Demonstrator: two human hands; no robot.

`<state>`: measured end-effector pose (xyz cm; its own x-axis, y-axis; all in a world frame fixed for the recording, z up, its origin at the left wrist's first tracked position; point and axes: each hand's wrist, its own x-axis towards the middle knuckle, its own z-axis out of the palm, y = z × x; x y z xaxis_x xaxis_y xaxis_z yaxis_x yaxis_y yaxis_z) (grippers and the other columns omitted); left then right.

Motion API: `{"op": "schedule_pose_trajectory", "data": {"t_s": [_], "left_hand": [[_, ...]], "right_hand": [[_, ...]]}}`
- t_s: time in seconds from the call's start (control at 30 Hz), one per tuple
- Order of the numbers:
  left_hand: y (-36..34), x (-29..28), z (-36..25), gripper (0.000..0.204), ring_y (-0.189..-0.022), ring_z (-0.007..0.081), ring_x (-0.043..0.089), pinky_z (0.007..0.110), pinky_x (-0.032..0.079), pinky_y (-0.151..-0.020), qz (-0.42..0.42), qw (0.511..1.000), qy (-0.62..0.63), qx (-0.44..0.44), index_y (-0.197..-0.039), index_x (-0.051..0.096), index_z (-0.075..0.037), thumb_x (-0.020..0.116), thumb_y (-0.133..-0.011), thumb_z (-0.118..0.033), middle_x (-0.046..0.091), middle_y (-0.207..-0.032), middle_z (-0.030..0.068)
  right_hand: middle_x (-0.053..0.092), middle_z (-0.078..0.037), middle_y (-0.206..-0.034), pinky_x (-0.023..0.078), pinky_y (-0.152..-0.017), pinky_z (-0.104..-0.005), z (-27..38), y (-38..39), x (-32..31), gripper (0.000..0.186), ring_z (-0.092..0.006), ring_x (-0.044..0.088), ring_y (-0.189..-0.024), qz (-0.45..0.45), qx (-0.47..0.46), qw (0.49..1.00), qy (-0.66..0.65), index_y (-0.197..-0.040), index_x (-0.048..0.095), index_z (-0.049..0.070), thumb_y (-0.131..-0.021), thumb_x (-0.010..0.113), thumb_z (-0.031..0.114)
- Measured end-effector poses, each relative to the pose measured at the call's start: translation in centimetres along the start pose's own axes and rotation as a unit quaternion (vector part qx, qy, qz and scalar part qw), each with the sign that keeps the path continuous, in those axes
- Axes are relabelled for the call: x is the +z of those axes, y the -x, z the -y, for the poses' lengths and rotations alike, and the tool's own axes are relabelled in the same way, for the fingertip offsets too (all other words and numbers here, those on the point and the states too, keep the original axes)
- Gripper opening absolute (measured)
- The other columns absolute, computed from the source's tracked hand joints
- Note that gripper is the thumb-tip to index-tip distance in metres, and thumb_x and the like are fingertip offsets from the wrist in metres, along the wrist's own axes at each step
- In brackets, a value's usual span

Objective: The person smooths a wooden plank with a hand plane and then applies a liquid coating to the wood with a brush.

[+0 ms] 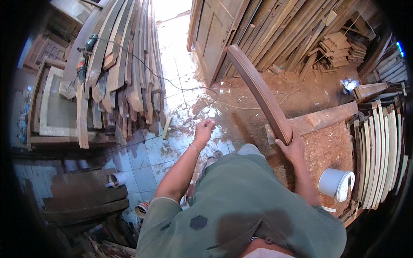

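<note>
Right hand: the right hand (293, 146) grips the long curved brown wood piece (258, 88).
Left hand: the left hand (204, 129) is a closed fist, holding nothing.
Danger: one-handed hold might slip; the wood could fall on the sawdusty wooden bench (331, 146).

Dark brown curved board (262, 92), white bucket (334, 182), olive-green shirt (241, 206), pale blue floor tiles (146, 159)
</note>
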<state>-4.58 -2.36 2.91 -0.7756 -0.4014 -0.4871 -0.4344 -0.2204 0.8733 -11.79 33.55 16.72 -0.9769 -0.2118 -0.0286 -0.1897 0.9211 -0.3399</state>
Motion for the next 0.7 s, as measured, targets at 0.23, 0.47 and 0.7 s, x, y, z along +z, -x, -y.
{"op": "schedule_pose_trajectory", "data": {"t_s": [0.23,0.47,0.7], "left_hand": [[-6.9,0.0,-10.2,0.041,-0.087,0.0108,0.06,0.025,0.049,-0.074,0.028,0.997,-0.012,0.07,-0.117,0.061,0.0,0.07,-0.089,-0.028,0.065,-0.1,0.003],[-20.4,2.6,-19.6,0.038,-0.089,0.0104,0.058,0.026,0.047,-0.078,0.076,0.987,-0.044,0.136,-0.118,0.062,-0.001,0.07,-0.089,-0.024,0.065,-0.1,0.0025],[-27.5,6.1,-28.2,0.069,-0.111,0.0216,0.057,0.032,0.044,-0.096,0.252,0.917,-0.286,0.114,-0.134,0.057,-0.009,0.082,-0.076,-0.037,0.062,-0.113,0.0106]], "right_hand": [[0.063,-0.028,-0.101,0.048,-0.083,-0.0516,0.8,-1.4,0.6,0.065,-0.045,0.06,-0.096,0.046,0.078,0.996,0.007,-0.127,0.048,0.0,-0.078,0.073,0.036],[0.06,-0.016,-0.106,0.039,-0.091,-0.0445,0.9,-1.1,1.7,0.063,-0.0334,0.053,-0.105,0.005,0.117,0.992,0.055,-0.125,0.053,0.008,-0.072,0.077,0.034],[0.06,-0.014,-0.107,0.039,-0.09,-0.0416,0.5,-0.6,1.7,0.066,-0.0325,0.053,-0.104,-0.004,0.108,0.992,0.065,-0.124,0.053,0.009,-0.068,0.08,0.03]]}}
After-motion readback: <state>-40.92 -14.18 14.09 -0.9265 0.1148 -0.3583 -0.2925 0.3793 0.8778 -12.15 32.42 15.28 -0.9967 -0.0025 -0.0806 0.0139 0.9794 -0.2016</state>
